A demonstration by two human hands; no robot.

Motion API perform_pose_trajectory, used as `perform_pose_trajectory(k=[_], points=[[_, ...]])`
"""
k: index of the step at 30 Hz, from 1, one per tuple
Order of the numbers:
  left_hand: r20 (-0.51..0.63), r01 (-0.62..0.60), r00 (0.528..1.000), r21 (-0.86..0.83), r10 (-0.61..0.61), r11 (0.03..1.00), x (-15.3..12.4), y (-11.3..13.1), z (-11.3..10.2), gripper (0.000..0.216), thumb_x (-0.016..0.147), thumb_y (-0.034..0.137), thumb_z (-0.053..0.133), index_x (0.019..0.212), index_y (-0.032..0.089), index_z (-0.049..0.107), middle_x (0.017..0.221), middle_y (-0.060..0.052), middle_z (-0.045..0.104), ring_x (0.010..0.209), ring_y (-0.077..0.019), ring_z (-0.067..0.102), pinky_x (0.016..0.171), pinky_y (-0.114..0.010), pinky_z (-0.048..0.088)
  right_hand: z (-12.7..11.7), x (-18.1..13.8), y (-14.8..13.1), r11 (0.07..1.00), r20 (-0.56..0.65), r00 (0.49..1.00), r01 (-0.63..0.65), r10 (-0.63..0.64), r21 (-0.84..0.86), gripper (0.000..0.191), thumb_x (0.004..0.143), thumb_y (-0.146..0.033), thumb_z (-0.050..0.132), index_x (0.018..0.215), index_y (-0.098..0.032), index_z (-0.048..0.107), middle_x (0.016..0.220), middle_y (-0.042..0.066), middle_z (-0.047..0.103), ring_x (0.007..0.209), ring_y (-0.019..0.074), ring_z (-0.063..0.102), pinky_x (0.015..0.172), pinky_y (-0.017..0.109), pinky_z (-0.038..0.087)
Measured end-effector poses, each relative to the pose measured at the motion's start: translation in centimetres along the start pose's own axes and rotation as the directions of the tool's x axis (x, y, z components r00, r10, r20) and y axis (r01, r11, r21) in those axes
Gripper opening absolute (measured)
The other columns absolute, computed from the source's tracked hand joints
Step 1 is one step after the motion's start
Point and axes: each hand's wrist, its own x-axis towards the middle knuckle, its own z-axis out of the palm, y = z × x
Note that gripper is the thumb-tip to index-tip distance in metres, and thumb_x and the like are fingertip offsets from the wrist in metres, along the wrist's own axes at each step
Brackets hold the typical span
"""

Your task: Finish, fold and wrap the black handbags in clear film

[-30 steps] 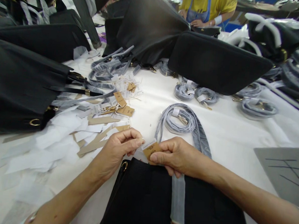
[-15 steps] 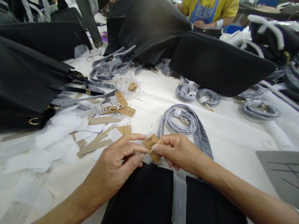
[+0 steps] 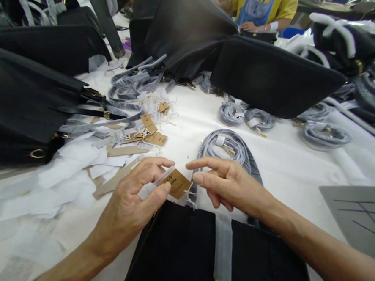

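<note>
A black handbag [image 3: 183, 254] lies at the near edge of the white table, with a wrapped strap [image 3: 223, 248] running down its front. My left hand [image 3: 133, 200] pinches a small brown paper tag [image 3: 179, 183] with printed digits, together with a white slip, just above the bag's top edge. My right hand [image 3: 227, 183] hovers beside the tag, index finger and thumb stretched toward it, holding nothing. A white string dangles from the tag.
Loose brown tags [image 3: 150, 129] and white paper scraps [image 3: 78, 167] litter the left. Coiled grey wrapped straps [image 3: 231, 147] lie behind my hands. Several black bags [image 3: 274, 73] ring the table. A grey sheet [image 3: 357, 214] sits at right. A person in yellow [image 3: 262, 9] works at the far side.
The tag has passed from between both hands into my left hand alone. My right hand has let go and opened its fingers. The tag tilted flatter.
</note>
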Motion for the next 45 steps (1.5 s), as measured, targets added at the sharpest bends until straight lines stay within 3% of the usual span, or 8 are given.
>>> perform_pose_trajectory(k=[4,8,17,21,25,30,38,45], points=[[-0.083,0.111,0.986,-0.333,-0.146,0.937,-1.1,-0.4,-0.6,0.012,0.084,0.026,0.060,0.092,0.023,0.069,0.113,-0.004,0.068,0.114,-0.0264,0.057,0.096,-0.036,0.046,1.2,0.6,1.0,0.997,0.131,0.989,-0.060,0.064,-0.039,0.030,0.084,-0.044,0.062,0.094,-0.017,0.072,0.045,-0.007,0.050,0.036,0.0053,0.041,0.036,0.016,0.025],[0.113,0.311,0.941,-0.659,-0.319,0.685,-1.7,-1.4,-0.5,0.020,0.083,0.030,0.061,0.100,0.020,0.068,0.101,-0.007,0.073,0.101,-0.0271,0.065,0.090,-0.039,0.050,1.4,0.8,2.2,0.993,0.145,0.982,-0.112,0.118,-0.045,0.021,0.082,-0.033,0.065,0.096,-0.020,0.072,0.044,-0.009,0.050,0.034,0.0042,0.038,0.035,0.015,0.024],[0.305,0.436,0.891,-0.778,-0.335,0.453,-1.3,-2.4,0.3,0.015,0.084,0.033,0.062,0.092,0.021,0.061,0.091,-0.007,0.073,0.089,-0.0244,0.068,0.085,-0.039,0.052,2.0,0.9,3.7,0.985,0.084,0.983,-0.166,0.161,0.053,0.021,0.079,-0.026,0.062,0.095,-0.018,0.074,0.043,-0.009,0.049,0.035,0.0047,0.041,0.036,0.015,0.024],[0.296,0.472,0.873,-0.713,-0.388,0.518,-0.2,-2.5,1.0,0.019,0.088,0.039,0.058,0.090,0.022,0.053,0.066,0.001,0.066,0.061,-0.0151,0.064,0.069,-0.030,0.053,0.8,0.5,3.1,0.988,0.084,0.984,-0.152,0.154,-0.025,0.028,0.083,-0.031,0.059,0.103,-0.020,0.073,0.044,-0.008,0.052,0.032,0.0046,0.034,0.035,0.017,0.025],[0.270,0.573,0.818,-0.453,-0.507,0.683,0.7,-3.7,1.3,0.035,0.085,0.043,0.058,0.111,0.023,0.047,0.074,0.000,0.068,0.064,-0.0179,0.067,0.062,-0.029,0.052,-3.2,0.4,2.2,0.928,-0.284,0.948,0.032,-0.146,-0.371,0.027,0.087,-0.034,0.056,0.102,-0.021,0.073,0.059,-0.002,0.063,0.048,0.0096,0.051,0.050,0.021,0.040],[0.118,0.178,0.968,0.304,-0.223,0.936,2.0,-4.4,0.0,0.028,0.082,0.037,0.057,0.107,0.025,0.061,0.095,-0.005,0.070,0.084,-0.0251,0.068,0.069,-0.032,0.052,-7.9,2.0,2.5,0.469,-0.346,0.707,-0.023,-0.617,-0.883,0.024,0.087,-0.024,0.059,0.107,-0.019,0.070,0.102,0.008,0.069,0.097,0.0237,0.060,0.088,0.036,0.043],[0.252,-0.345,0.934,0.443,0.254,0.828,8.8,0.9,3.4,0.034,0.087,0.032,0.054,0.119,0.021,0.056,0.117,-0.007,0.061,0.110,-0.0242,0.057,0.099,-0.039,0.044,-8.1,4.3,2.5,0.244,-0.256,0.834,-0.151,-0.489,-0.958,0.019,0.086,-0.028,0.065,0.098,-0.014,0.068,0.093,0.011,0.065,0.095,0.0254,0.057,0.082,0.034,0.042],[0.374,-0.410,0.888,0.378,0.269,0.830,14.7,-1.1,9.2,0.045,0.076,0.002,0.045,0.115,0.019,0.063,0.107,-0.006,0.066,0.103,-0.0203,0.059,0.097,-0.033,0.044,-8.1,4.2,3.6,0.248,-0.161,0.812,-0.021,-0.561,-0.968,0.014,0.088,-0.022,0.061,0.100,-0.015,0.064,0.095,0.009,0.063,0.094,0.0238,0.054,0.085,0.034,0.044]])
